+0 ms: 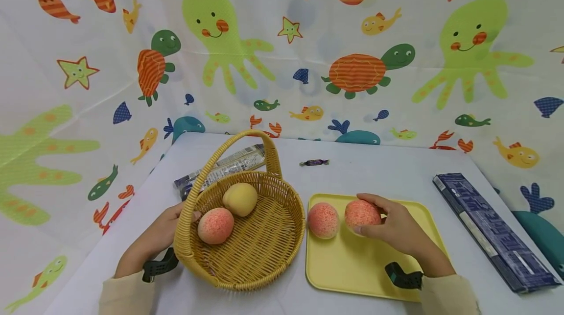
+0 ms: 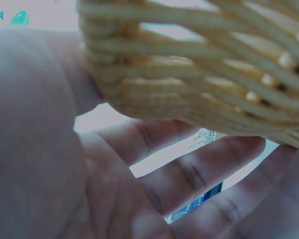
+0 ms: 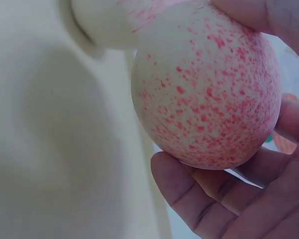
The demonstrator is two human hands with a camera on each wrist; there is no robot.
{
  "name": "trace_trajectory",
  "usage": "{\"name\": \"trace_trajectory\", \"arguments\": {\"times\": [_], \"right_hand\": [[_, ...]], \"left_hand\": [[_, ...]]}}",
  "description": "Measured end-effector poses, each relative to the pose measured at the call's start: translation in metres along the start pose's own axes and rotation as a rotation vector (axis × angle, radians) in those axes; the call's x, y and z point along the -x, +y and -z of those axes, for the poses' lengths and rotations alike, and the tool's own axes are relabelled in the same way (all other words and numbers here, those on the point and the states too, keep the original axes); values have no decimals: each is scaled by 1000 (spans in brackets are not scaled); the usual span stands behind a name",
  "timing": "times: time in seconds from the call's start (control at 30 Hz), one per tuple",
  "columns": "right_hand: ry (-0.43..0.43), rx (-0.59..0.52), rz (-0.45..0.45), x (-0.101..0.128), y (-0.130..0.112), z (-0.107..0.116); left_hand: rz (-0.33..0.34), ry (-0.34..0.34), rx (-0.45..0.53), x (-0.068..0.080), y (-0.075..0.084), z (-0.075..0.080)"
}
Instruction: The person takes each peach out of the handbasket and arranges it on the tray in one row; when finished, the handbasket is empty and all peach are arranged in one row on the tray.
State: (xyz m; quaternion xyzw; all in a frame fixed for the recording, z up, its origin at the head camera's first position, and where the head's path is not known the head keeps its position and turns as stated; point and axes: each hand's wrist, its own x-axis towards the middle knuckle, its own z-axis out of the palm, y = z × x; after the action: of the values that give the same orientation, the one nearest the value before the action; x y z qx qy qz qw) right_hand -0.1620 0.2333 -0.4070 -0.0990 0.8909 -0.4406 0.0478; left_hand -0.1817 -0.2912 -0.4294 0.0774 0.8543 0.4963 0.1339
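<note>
A wicker basket [image 1: 260, 251] with a tall handle holds a red-speckled peach [image 1: 216, 226] and a yellow peach [image 1: 240, 200]. At its left side, my left hand [image 1: 165, 229] grips the basket, partly hidden behind the handle. In the left wrist view its fingers [image 2: 189, 174] reach under the woven wall. My right hand [image 1: 398, 224] holds another red-speckled peach [image 1: 362, 215] between thumb and fingers, over a yellow tray [image 1: 343, 271]. A further speckled peach [image 1: 323, 220] sits at the tray's left edge, close beside the held one.
Behind the basket lie silver-and-blue packages [image 1: 238, 164], partly hidden by it. A small purple wrapped candy [image 1: 314, 162] is at the back of the white table. A long blue box [image 1: 493, 229] lies right of the tray. A curtain printed with sea animals [image 1: 304, 60] hangs behind.
</note>
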Motion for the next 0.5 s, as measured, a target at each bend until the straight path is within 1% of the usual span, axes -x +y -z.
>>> {"name": "trace_trajectory", "arguments": {"times": [0.2,0.43,0.5], "right_hand": [[0,8,-16,-5,8,-4],[-15,-6,2,-8,11,-8],[-17,-7,-2,-8,13,-9]], "left_hand": [[10,-10,2,0,-1,1],[30,-12,-1,0,-1,2],[25,-15,4,0,-2,2]]}}
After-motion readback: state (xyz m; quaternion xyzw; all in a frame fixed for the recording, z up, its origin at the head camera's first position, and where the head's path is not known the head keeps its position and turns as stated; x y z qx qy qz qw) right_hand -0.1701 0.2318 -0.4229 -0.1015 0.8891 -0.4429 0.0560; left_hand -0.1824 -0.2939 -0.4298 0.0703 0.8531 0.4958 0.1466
